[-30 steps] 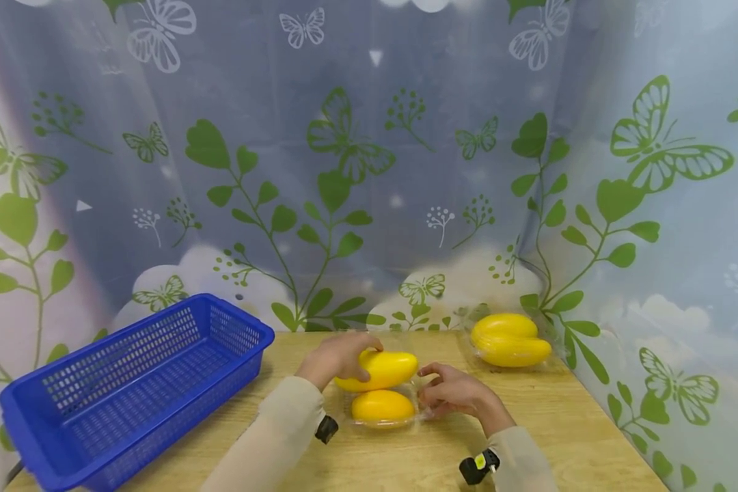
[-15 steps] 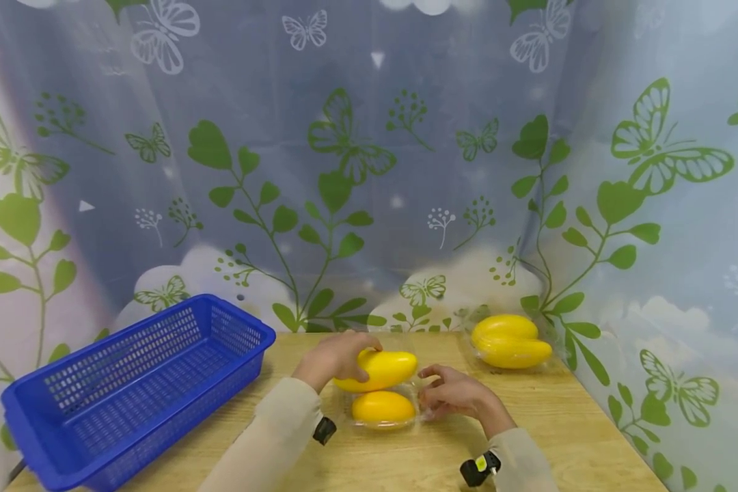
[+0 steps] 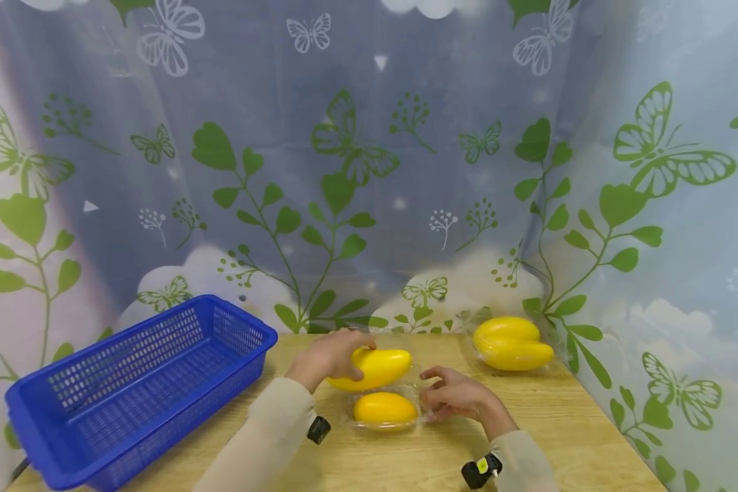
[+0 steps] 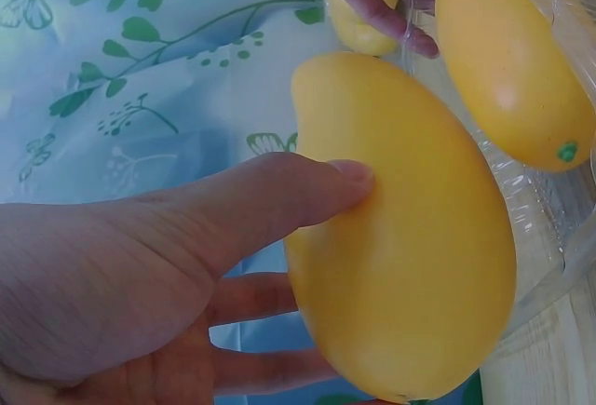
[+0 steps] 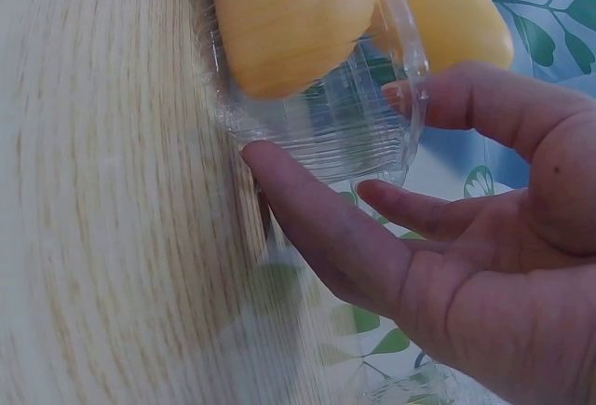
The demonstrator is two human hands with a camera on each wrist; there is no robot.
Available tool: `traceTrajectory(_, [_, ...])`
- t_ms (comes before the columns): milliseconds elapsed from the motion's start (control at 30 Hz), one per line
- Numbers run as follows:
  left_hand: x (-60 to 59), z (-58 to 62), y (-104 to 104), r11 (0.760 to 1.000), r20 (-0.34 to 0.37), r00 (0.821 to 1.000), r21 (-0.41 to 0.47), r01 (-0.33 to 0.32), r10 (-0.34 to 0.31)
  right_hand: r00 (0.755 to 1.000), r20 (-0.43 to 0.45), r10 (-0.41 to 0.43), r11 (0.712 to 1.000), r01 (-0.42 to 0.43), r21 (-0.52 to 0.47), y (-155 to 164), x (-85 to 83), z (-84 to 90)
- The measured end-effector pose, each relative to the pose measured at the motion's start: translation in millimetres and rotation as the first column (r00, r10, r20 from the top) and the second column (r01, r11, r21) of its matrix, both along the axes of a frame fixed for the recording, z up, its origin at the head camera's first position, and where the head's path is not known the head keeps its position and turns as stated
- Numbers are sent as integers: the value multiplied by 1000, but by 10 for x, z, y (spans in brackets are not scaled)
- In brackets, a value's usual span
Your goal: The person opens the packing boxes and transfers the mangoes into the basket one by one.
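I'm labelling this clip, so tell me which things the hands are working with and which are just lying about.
In hand:
- left hand grips a mango
- right hand steadies the clear tray, second mango inside

Lying about:
- blue basket
- far pack of mangoes

A wooden table [image 3: 566,424] stands against a curtain [image 3: 406,171] printed with green leaves and butterflies.
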State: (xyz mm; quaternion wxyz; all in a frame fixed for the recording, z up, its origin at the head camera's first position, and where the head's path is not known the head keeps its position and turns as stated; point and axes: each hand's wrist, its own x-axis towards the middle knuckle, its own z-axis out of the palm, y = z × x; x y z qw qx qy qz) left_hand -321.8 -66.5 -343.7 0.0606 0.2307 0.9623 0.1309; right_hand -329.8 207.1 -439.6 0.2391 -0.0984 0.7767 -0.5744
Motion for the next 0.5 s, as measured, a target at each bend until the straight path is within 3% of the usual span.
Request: traceTrajectory(500, [-14, 19, -165, 999, 0, 999, 31, -34, 34, 1000, 4, 9, 1000, -9, -16, 6, -8, -8])
